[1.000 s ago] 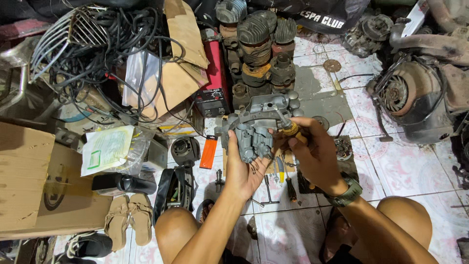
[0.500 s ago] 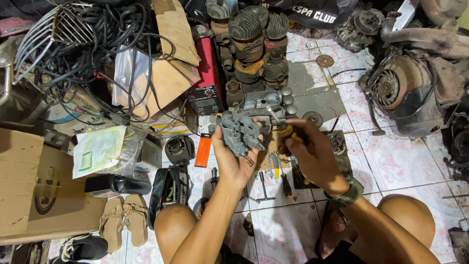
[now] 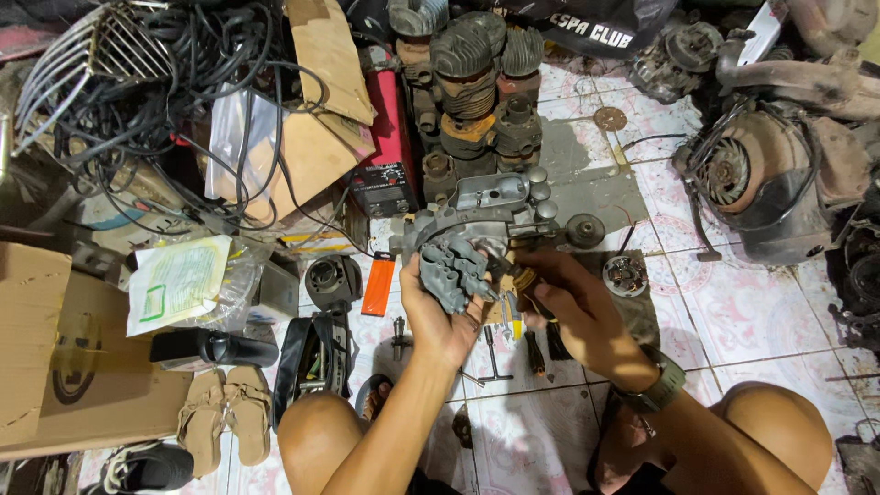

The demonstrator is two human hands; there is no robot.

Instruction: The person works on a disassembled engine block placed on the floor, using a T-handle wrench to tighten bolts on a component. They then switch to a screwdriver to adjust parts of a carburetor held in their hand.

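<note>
The person sits on a tiled floor [image 3: 733, 321] of pale tiles with a faint pink pattern, stained dark in patches, with both bare knees showing at the near edge. The left hand [image 3: 438, 316] is closed around a grey finned metal engine part [image 3: 454, 266], held up just above the floor in the middle of the view. The right hand [image 3: 573, 307], with a wristwatch [image 3: 653, 390] on its wrist, is curled around a small orange-brown tool [image 3: 522, 280] whose tip meets the finned part; how the fingers sit on it cannot be made out. Just beyond the hands lies a grey metal casing [image 3: 495, 197], and behind that a cluster of rusty finned cylinders [image 3: 481, 82] stands toward the far edge of the floor. A red box-shaped device [image 3: 390, 137] lies beside them, next to sheets of torn cardboard [image 3: 316, 119] and a tangle of black cables [image 3: 156, 82] at the far left. A large cardboard box [image 3: 55, 367] fills the near left corner, with a pair of tan sandals [image 3: 225, 412] just beside it. An orange lighter [image 3: 378, 284] lies left of the hands. A scooter engine block [image 3: 761, 183] sits at the right edge, and small hand tools [image 3: 495, 353] lie on the tiles under the hands.
</note>
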